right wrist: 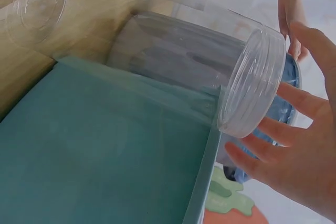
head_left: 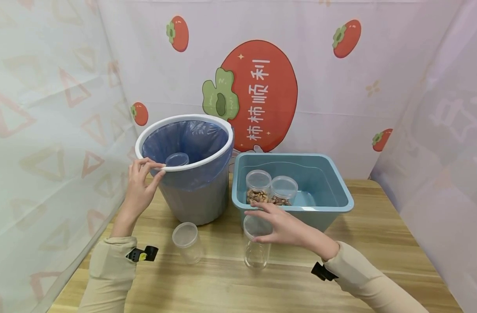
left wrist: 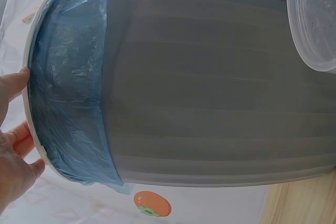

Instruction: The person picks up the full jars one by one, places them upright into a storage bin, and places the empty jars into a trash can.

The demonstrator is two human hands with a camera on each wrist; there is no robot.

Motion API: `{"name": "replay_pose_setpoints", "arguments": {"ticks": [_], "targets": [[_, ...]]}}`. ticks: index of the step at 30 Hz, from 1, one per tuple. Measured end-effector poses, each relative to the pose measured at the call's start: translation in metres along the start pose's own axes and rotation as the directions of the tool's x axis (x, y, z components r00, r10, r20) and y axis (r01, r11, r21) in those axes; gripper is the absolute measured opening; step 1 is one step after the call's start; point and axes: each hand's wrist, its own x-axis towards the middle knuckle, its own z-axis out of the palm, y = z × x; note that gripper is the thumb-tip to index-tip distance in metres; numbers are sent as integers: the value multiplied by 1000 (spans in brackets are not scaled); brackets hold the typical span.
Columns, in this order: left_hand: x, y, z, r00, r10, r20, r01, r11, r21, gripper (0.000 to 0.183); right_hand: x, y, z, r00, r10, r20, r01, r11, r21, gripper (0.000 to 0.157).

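Note:
My left hand [head_left: 140, 184] is at the front left of the white rim [head_left: 199, 164] of a grey bin lined with a blue bag. Its fingertips are at the rim in the left wrist view, with nothing seen gripped. A clear lidded jar [head_left: 177, 159] sits inside the bin, partly hidden by the rim. My right hand [head_left: 279, 224] has its fingers spread around the lid of an upright, empty-looking clear jar [head_left: 255, 254]. In the right wrist view, the thumb is apart from that jar's lid [right wrist: 254, 82], while the fingers are close beside it; contact is hard to tell.
Another clear lidded jar [head_left: 188, 243] stands on the wooden table [head_left: 207, 289] before the bin. The blue-green tub [head_left: 320, 180] on the right holds two lidded jars, one with nuts [head_left: 258, 195], the other with brown pieces [head_left: 279, 201]. A printed curtain [head_left: 316, 130] hangs behind.

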Motion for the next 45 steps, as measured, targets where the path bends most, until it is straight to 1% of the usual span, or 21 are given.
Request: {"name": "replay_pose_setpoints", "arguments": {"ticks": [9, 13, 20, 26, 29, 37, 45], "targets": [[0, 1, 0, 1000, -5, -15, 5, 1000, 3, 17, 1, 2, 6, 998, -60, -19, 59, 997, -44, 59], [1, 1, 0, 1000, 3, -17, -3, 1000, 5, 17, 1, 3, 8, 998, -64, -12, 63, 997, -52, 57], [0, 1, 1, 1000, 7, -16, -7, 1000, 5, 17, 0, 6, 12, 993, -108, -48, 105, 992, -73, 57], [0, 1, 1, 1000, 4, -11, -4, 1000, 1, 18, 1, 3, 8, 998, -67, -13, 66, 996, -61, 60], [0, 1, 1, 1000, 5, -11, -5, 1000, -3, 18, 1, 2, 5, 998, -61, -18, 59, 996, -71, 61], [0, 0, 2, 1000, 5, -11, -5, 1000, -9, 18, 1, 0, -2, 997, -49, -64, 45, 997, -57, 63], [-1, 0, 1, 1000, -3, -9, 3, 1000, -12, 18, -3, -3, -12, 987, -56, -150, 49, 997, -52, 64]]}}
